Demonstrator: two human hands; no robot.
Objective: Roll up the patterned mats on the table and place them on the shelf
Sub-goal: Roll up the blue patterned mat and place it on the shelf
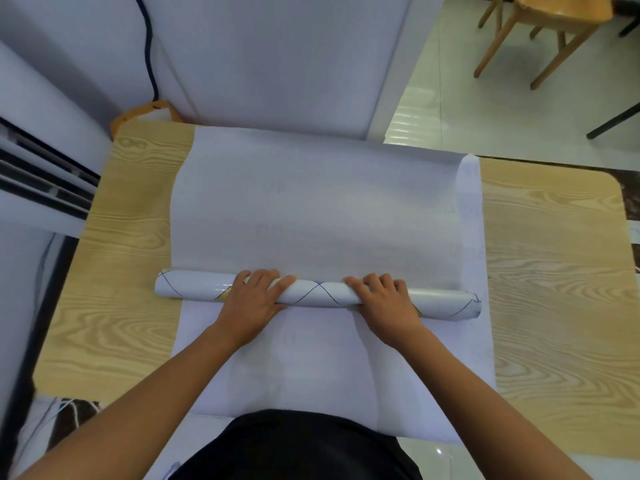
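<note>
Patterned mat [322,294]: partly rolled, lying on the table [554,271] at the centre of the view. The rolled part forms a tube running from 9 o'clock to 3 o'clock, showing thin blue crossing lines and small yellow marks on a white ground. The unrolled part [311,209] extends flat from the tube toward 12 o'clock, plain white side up, with its edge at 2 o'clock curling upward.

Left hand [256,299]: on the tube left of centre, grip closed over it, fingers curled across the top, thumb on the near side.

Right hand [384,303]: on the tube right of centre, grip likewise closed over it, fingers across the top.

A second white sheet [311,368] lies under the tube and reaches toward 6 o'clock, to the table's near edge. The table has a light wood-grain surface.

Surroundings: a wooden chair [540,29] stands on the tiled floor at 1 o'clock; a black cable [149,46] hangs at 11 o'clock.
</note>
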